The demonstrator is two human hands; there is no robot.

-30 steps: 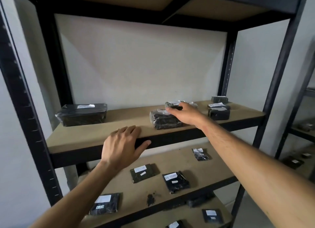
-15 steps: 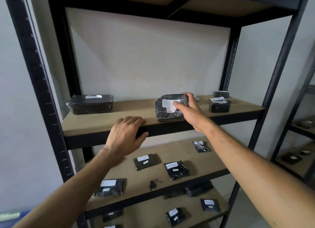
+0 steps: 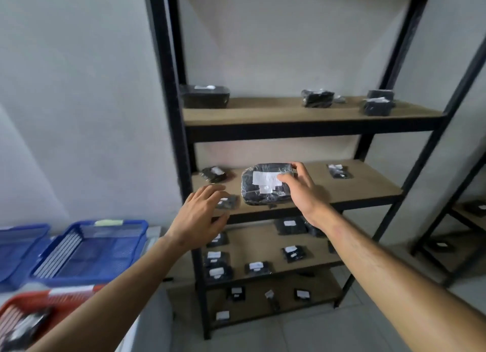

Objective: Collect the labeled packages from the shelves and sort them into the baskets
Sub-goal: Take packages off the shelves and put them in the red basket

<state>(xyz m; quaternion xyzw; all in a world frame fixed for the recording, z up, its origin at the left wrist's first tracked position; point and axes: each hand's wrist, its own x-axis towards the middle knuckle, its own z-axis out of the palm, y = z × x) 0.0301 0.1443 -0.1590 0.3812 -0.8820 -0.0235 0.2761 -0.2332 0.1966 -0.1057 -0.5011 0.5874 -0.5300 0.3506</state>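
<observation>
Packages wrapped in black film, each with a white label, lie scattered over every level of the shelf rack (image 3: 313,130), the biggest thing in view. Left of it, low down, stand two blue baskets (image 3: 86,249) and a red basket (image 3: 39,299) that already holds something dark. The held package (image 3: 265,184) is in front of the second shelf level, label facing the camera. The right hand (image 3: 297,191) has its grip clenched round the package's right end, thumb over the label edge. The left hand (image 3: 200,215) is released, fingers spread, touching nothing that I can make out.

To do this step well, I would read the label before turning, then bring the left hand under the package, since the film looks slippery. The rack's front left post stands between package and baskets, so swing clear of it.
</observation>
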